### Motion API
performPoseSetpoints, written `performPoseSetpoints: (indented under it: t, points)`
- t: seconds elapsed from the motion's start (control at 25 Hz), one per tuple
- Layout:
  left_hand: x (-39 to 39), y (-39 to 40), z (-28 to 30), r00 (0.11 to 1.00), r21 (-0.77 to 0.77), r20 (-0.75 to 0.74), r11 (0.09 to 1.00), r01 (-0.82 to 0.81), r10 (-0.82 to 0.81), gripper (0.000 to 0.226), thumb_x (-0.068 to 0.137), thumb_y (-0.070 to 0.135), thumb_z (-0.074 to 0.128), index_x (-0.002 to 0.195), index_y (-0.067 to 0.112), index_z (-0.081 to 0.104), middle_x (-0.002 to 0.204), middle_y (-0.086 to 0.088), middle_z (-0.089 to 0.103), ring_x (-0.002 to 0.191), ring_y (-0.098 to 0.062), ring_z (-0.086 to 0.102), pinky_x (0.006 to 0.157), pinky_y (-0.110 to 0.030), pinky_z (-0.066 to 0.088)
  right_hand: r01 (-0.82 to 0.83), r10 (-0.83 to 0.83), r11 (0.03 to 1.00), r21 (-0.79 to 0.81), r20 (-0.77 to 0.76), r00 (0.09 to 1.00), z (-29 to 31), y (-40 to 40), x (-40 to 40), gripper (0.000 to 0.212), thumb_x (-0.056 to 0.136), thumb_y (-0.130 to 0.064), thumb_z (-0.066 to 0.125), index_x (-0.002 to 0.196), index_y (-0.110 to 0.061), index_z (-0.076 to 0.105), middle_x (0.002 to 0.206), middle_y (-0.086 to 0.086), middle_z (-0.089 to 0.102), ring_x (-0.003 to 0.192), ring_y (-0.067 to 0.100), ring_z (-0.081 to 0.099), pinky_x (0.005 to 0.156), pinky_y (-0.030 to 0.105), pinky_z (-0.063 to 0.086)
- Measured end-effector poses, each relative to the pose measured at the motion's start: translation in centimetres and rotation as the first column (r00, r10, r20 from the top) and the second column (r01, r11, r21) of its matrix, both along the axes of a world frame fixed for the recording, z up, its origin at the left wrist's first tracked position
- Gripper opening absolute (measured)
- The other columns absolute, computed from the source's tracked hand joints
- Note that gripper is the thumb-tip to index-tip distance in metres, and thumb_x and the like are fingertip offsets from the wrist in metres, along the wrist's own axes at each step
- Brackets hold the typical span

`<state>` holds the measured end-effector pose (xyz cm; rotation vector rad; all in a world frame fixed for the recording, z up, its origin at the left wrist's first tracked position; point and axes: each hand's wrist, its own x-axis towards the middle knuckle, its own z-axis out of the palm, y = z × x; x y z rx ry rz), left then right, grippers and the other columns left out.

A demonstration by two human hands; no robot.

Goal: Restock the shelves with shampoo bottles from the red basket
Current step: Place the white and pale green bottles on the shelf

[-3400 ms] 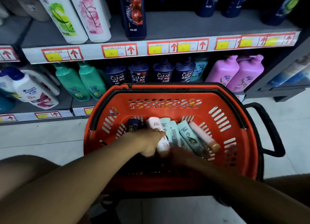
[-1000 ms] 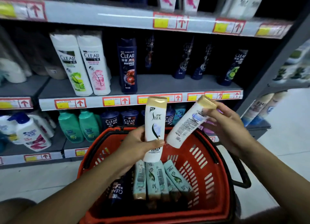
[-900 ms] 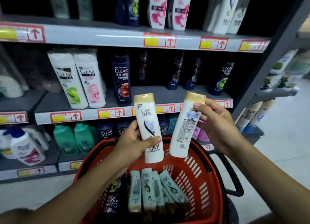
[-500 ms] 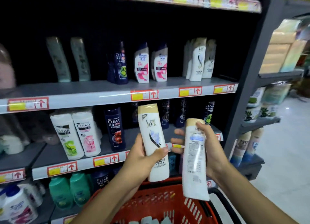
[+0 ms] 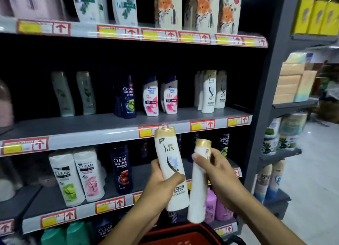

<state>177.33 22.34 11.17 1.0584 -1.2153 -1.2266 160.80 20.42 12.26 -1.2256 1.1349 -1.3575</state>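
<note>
My left hand (image 5: 161, 182) grips a white SLEK shampoo bottle (image 5: 169, 160) with a gold cap, upright, label facing me. My right hand (image 5: 218, 173) holds a second white gold-capped bottle (image 5: 197, 195) beside it, turned edge-on. Both bottles hang in front of the lower shelves. Only the rim of the red basket (image 5: 183, 235) shows at the bottom edge. Matching white SLEK bottles (image 5: 210, 91) stand at the right end of the middle shelf (image 5: 91, 129).
The middle shelf also carries grey-green bottles (image 5: 73, 94), a dark CLEAR bottle (image 5: 127, 98) and white-pink bottles (image 5: 159, 96). White CLEAR bottles (image 5: 77, 175) stand one shelf below. A grey upright post (image 5: 264, 101) bounds the shelving on the right, with another rack beyond it.
Both hands lifted their bottles out of the basket and up before the shelves. My view rose, so the basket has sunk to the bottom edge. The right bottle turned edge-on.
</note>
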Motion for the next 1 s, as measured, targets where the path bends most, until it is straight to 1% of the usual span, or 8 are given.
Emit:
performPoseSetpoints:
  t: [0.08, 0.2, 0.36, 0.4, 0.48, 0.56, 0.8, 1.0]
  points:
    - [-0.1, -0.8, 0.7, 1.0, -0.033, 0.003, 0.999, 0.007, -0.007, 0.045, 0.086, 0.001, 0.071, 0.117, 0.027, 0.051, 0.108, 0.001, 0.074, 0.096, -0.013, 0.073, 0.087, -0.037, 0.06, 0.104, -0.121, 0.986, -0.127, -0.133, 0.984, 1.3, -0.4, -0.4, 0.048, 0.078, -0.033, 0.087, 0.115, -0.026, 0.057, 0.096, 0.002, 0.074, 0.086, 0.017, 0.073, 0.077, 0.036, 0.059]
    - [-0.8, -1.9, 1.1, 0.999, -0.081, 0.034, 0.997, -0.005, 0.008, 0.049, 0.077, -0.003, 0.079, 0.114, 0.024, 0.06, 0.101, 0.004, 0.078, 0.093, -0.011, 0.075, 0.087, -0.039, 0.061, 0.175, -0.241, 0.938, -0.299, -0.201, 0.95, 3.3, -1.7, -1.3, 0.048, 0.076, -0.034, 0.088, 0.112, -0.024, 0.057, 0.095, -0.003, 0.073, 0.086, 0.01, 0.071, 0.077, 0.031, 0.056]
    - [-2.9, -3.8, 2.0, 0.998, -0.119, 0.068, 0.993, -0.009, 0.018, 0.048, 0.073, 0.005, 0.085, 0.112, 0.024, 0.064, 0.1, 0.008, 0.079, 0.09, -0.005, 0.074, 0.074, -0.021, 0.059, 0.253, -0.306, 0.9, -0.356, -0.102, 0.946, 4.9, -4.0, -2.7, 0.046, 0.09, -0.034, 0.073, 0.122, -0.018, 0.044, 0.094, -0.012, 0.062, 0.08, -0.012, 0.064, 0.079, 0.021, 0.052]
    - [-3.6, -4.4, 2.6, 0.998, -0.129, 0.066, 0.992, -0.009, 0.018, 0.048, 0.073, 0.005, 0.085, 0.112, 0.024, 0.064, 0.1, 0.008, 0.079, 0.089, -0.003, 0.074, 0.07, -0.017, 0.057, 0.245, -0.281, 0.911, -0.333, -0.065, 0.958, 5.2, -4.8, -3.4, 0.048, 0.093, -0.033, 0.07, 0.125, -0.018, 0.038, 0.097, -0.013, 0.059, 0.078, -0.012, 0.063, 0.081, 0.025, 0.054]
    - [-4.9, -6.0, 3.9, 0.998, -0.147, 0.05, 0.989, -0.015, 0.023, 0.048, 0.074, 0.001, 0.084, 0.111, 0.023, 0.063, 0.103, 0.004, 0.078, 0.088, -0.002, 0.074, 0.066, -0.015, 0.056, 0.198, -0.204, 0.935, -0.293, 0.01, 0.979, 6.0, -6.2, -5.1, 0.051, 0.093, -0.035, 0.067, 0.128, -0.023, 0.032, 0.11, -0.007, 0.061, 0.089, -0.004, 0.065, 0.09, 0.039, 0.057]
    - [-6.1, -7.8, 5.5, 0.999, -0.168, 0.043, 0.986, -0.023, 0.031, 0.047, 0.074, 0.001, 0.084, 0.109, 0.024, 0.063, 0.103, 0.002, 0.078, 0.088, -0.005, 0.074, 0.071, -0.02, 0.059, 0.191, -0.174, 0.93, -0.315, 0.083, 0.981, 7.0, -8.0, -7.0, 0.051, 0.09, -0.034, 0.068, 0.128, -0.023, 0.035, 0.119, 0.002, 0.063, 0.102, 0.01, 0.068, 0.09, 0.039, 0.057]
    - [-9.9, -15.3, 12.2, 0.995, -0.336, 0.048, 0.939, -0.069, 0.09, 0.046, 0.073, 0.004, 0.086, 0.103, 0.029, 0.063, 0.097, 0.011, 0.077, 0.088, -0.003, 0.074, 0.078, -0.03, 0.061, 0.354, -0.3, 0.739, -0.572, 0.19, 0.935, 14.7, -15.8, -13.3, 0.04, 0.091, -0.024, 0.075, 0.126, -0.019, 0.059, 0.111, 0.004, 0.073, 0.099, 0.018, 0.071, 0.084, 0.036, 0.057]
    - [-14.5, -21.6, 14.6, 0.962, -0.441, 0.099, 0.878, -0.186, 0.253, 0.057, 0.073, 0.012, 0.087, 0.12, 0.019, 0.057, 0.108, 0.009, 0.072, 0.088, -0.004, 0.07, 0.067, -0.018, 0.055, 0.277, -0.28, 0.702, -0.657, 0.103, 0.954, 17.7, -23.0, -15.9, 0.024, 0.095, -0.022, 0.072, 0.118, -0.022, 0.066, 0.104, 0.009, 0.076, 0.099, 0.032, 0.072, 0.084, 0.045, 0.06]
